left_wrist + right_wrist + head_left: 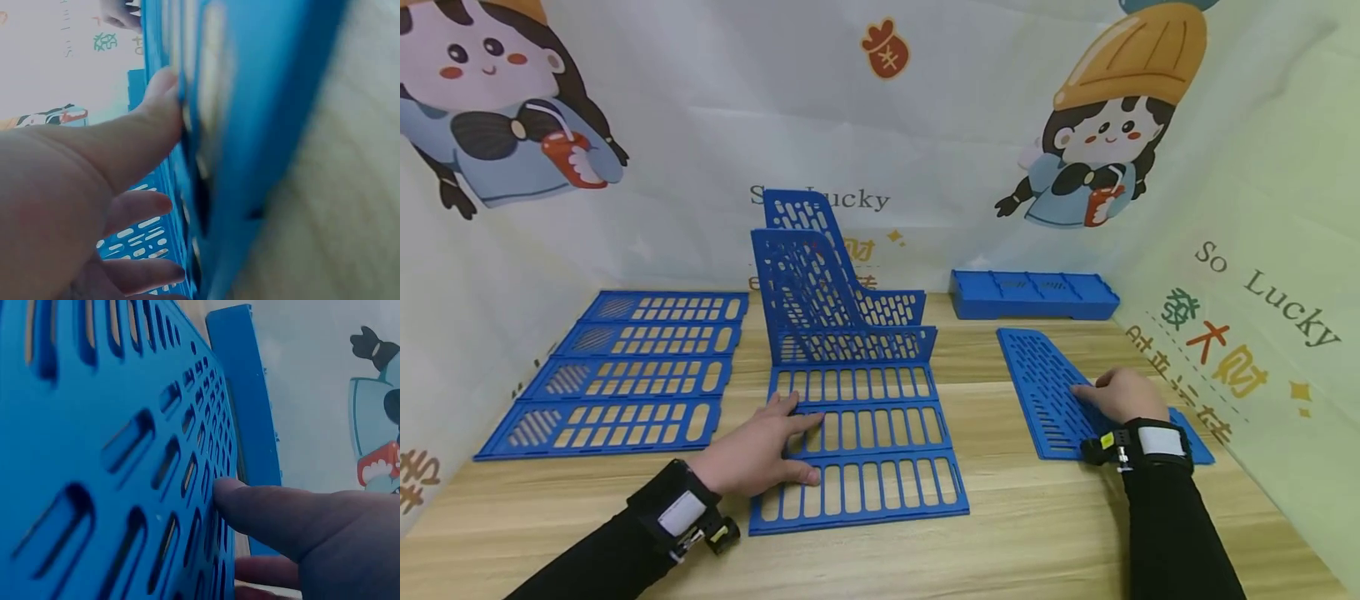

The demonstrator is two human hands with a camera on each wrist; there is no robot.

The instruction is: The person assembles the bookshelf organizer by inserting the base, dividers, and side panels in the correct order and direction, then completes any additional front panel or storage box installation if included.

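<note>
My left hand rests with spread fingers on a flat blue slotted base panel in the head view. Thumb and fingertips touch that panel in the left wrist view. Two blue perforated side panels, the nearer one in front, stand upright at the base's far end. Over at the right, my right hand pinches the edge of a blue perforated side panel lying on the table. In the right wrist view its thumb lies on the face, while the other fingers go behind the edge, partly hidden.
Several blue slotted panels lie in rows at the left. A long blue box-like piece sits at the back right. The wooden table is bordered by a printed cloth backdrop behind and at both sides.
</note>
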